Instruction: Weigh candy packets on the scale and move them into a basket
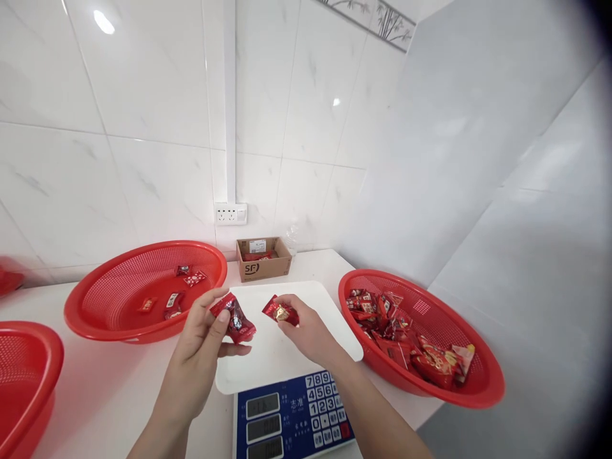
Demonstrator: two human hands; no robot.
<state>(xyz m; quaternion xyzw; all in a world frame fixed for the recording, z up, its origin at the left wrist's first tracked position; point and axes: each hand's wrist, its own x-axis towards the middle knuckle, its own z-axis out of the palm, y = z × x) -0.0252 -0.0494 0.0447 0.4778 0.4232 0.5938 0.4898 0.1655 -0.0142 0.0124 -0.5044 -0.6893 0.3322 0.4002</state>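
Note:
In my left hand (203, 338) is a dark red wrapped candy (238, 320), pinched between thumb and fingers above the left side of the scale's white tray (277, 357). My right hand (308, 328) grips a smaller red candy (278, 310) with a gold mark on its wrapper, over the middle of that tray. The two candies are apart. Below the tray lies the scale's blue panel (299, 414) with number keys and small displays; my right forearm covers part of its right side.
A red basket (488, 382) heaped with red-wrapped snacks stands right. Another red basket (79, 312), back left, holds several small packets. A third red basket (52, 344) is cut off at the left edge. Behind the scale sits a cardboard box (264, 270), near the wall socket (231, 214).

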